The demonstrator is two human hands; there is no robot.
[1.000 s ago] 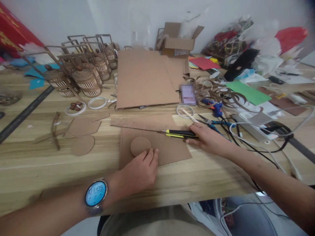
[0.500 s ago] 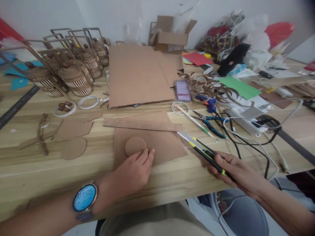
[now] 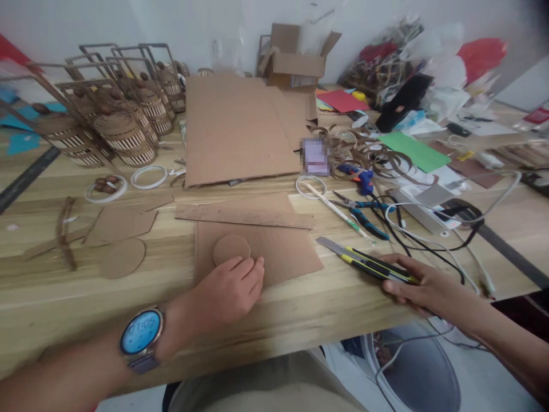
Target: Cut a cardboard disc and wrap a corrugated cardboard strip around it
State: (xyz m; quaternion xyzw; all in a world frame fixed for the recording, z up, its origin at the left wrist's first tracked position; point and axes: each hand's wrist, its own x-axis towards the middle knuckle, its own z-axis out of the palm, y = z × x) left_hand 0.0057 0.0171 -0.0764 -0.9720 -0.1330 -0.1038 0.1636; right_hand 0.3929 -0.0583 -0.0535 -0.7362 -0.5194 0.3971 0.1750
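My left hand (image 3: 227, 292) lies flat and open on a brown cardboard sheet (image 3: 291, 252) near the table's front edge. Its fingertips touch a small cardboard disc (image 3: 231, 249) that rests on the sheet. A smartwatch (image 3: 141, 335) is on that wrist. To the right, my right hand (image 3: 422, 286) is closed round the back end of a yellow-and-black utility knife (image 3: 364, 260). The knife lies low on the wooden table (image 3: 300, 309) with its blade out, pointing left toward the sheet's right corner.
A long cardboard strip (image 3: 244, 216) lies just behind the sheet, a large cardboard sheet (image 3: 235, 129) further back. Cardboard baskets (image 3: 124, 137) stand far left, a cut disc (image 3: 122, 257) and scraps at left. Pliers (image 3: 364, 220), a glue gun (image 3: 362, 177) and cables (image 3: 429, 229) crowd the right.
My right hand took the knife from beside the strip, drew it back to the right, and has lowered it onto the table. My left hand stayed on the sheet by the disc.
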